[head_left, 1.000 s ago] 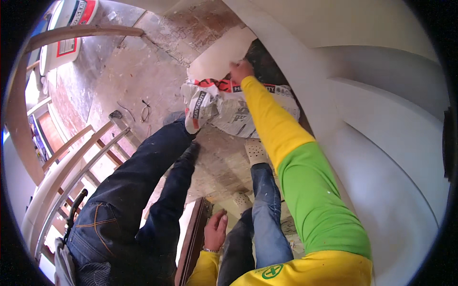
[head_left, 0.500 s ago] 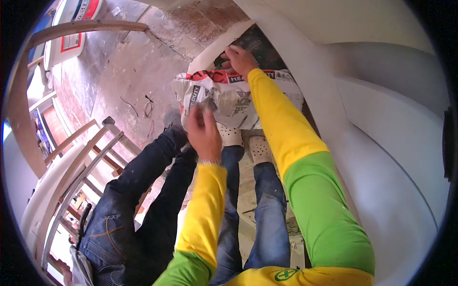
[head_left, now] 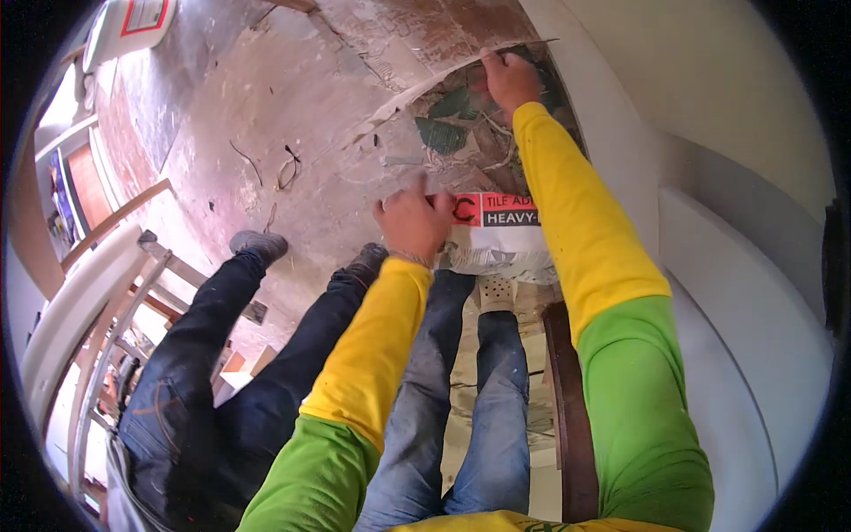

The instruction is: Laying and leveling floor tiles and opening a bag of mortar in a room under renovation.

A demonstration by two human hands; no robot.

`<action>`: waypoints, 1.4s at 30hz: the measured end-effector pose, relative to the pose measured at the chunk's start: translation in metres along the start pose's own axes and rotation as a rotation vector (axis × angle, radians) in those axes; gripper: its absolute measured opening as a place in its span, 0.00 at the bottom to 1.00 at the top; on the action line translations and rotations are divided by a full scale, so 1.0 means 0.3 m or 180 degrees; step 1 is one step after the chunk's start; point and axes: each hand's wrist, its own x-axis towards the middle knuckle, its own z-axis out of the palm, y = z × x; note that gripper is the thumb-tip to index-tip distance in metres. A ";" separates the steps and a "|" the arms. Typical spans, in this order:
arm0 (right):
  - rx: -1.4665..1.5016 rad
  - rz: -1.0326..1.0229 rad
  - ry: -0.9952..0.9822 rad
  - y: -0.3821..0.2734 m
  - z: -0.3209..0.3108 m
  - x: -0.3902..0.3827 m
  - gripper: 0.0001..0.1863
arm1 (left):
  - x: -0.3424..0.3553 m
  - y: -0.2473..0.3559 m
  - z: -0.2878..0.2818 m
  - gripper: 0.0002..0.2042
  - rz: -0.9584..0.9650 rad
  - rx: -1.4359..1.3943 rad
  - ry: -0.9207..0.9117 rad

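Beside the white wall (head_left: 612, 106), a sack (head_left: 501, 239) is spread wider open

Nearest the body, two yellow-and-green sleeves (head_left: 372, 346) are stretched over faded jeans (head_left: 501, 399) and one pale perforated clog (head_left: 498, 291). To the left, a co-worker's dark jeans (head_left: 177, 346) are seen, one grey foot (head_left: 259, 243) now set well apart from the sack. Just beyond the clog, the sack is laid on the floor (head_left: 239, 106), its mouth turned away. Across it, dark letters are printed on a red block (head_left: 467, 210) and white ones on a black band (head_left: 505, 218), both partly covered by the right sleeve. At its left edge the left hand (head_left: 410, 220) is placed, fingers half curled — whether anything is gripped cannot be told. Farther out, the rim of a pale flap (head_left: 408, 97) is pinched by the right hand (head_left: 514, 82). Compared with half a second earlier, the flap is drawn farther back, so green shards (head_left: 441, 136) are bared — access, it seems, is eased. Farthest, a white bucket (head_left: 120, 40) is marked with a red-framed label (head_left: 144, 13).
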 end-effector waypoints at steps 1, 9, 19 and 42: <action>-0.0161 -0.0087 0.0042 0.033 0.021 0.013 0.24 | 0.082 -0.043 0.006 0.24 -0.0434 -0.0431 -0.0044; -0.0255 0.0434 -0.0386 0.055 0.050 0.003 0.26 | 0.516 -0.171 -0.130 0.41 0.1498 0.0117 0.1810; -0.1947 -0.2974 0.0525 -0.053 0.095 -0.165 0.16 | 0.737 -0.102 -0.160 0.22 0.1375 0.0249 -0.1066; -0.3082 -0.1814 -0.0727 0.082 0.149 -0.320 0.07 | 0.391 -0.357 0.049 0.20 -0.0634 -0.4312 0.0882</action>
